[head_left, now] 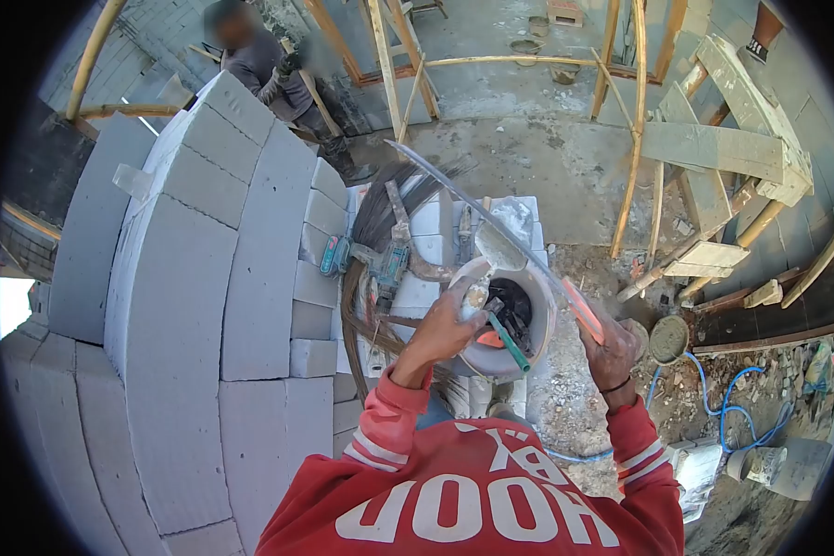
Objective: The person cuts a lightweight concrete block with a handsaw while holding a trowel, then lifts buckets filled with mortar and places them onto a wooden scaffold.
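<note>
My left hand (447, 326) is closed around the handle of a trowel (500, 248), its mortar-smeared blade pointing away from me. My right hand (613, 347) grips the orange handle of a long hand saw (491, 218), seen nearly edge-on. The saw's blade slants up to the left, past the trowel. Below both hands stands a pale round bucket (545, 335) holding dark items and a green-handled tool (510, 343). Left of the bucket, a teal cordless power tool (380, 262) lies on the blocks beside a bundle of dark fibres (372, 218).
A wall of light blocks (171, 343) rises close on my left. Another person (267, 74) stands beyond it. Wooden poles (635, 139) and a plank scaffold (713, 144) occupy the right side. A mortar-filled pail (669, 339) and blue hose (732, 408) lie on the rubble floor.
</note>
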Tool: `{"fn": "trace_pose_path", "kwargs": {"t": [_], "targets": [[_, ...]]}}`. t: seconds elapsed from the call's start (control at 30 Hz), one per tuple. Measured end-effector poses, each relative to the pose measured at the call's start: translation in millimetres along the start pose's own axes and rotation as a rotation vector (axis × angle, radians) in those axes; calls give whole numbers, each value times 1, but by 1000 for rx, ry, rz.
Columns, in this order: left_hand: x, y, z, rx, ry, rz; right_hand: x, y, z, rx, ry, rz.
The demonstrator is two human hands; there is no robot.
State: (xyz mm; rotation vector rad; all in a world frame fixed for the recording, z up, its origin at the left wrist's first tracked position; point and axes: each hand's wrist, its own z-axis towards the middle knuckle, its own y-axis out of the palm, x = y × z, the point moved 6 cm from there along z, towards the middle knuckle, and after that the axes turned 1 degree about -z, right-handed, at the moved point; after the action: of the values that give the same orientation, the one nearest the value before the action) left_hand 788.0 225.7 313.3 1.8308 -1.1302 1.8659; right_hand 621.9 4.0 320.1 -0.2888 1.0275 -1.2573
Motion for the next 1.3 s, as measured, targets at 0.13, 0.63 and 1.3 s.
{"fn": "trace_pose_path", "kwargs": {"t": [0.13, 0.63, 1.3], "targets": [[-19, 4, 1, 123, 177, 228, 3, 3, -1, 70, 64, -64], [-29, -11, 27, 182, -129, -24, -6, -27, 8, 312, 296, 234], [-21, 23, 61, 117, 2, 157, -5, -19, -16, 112, 398, 280]]}}
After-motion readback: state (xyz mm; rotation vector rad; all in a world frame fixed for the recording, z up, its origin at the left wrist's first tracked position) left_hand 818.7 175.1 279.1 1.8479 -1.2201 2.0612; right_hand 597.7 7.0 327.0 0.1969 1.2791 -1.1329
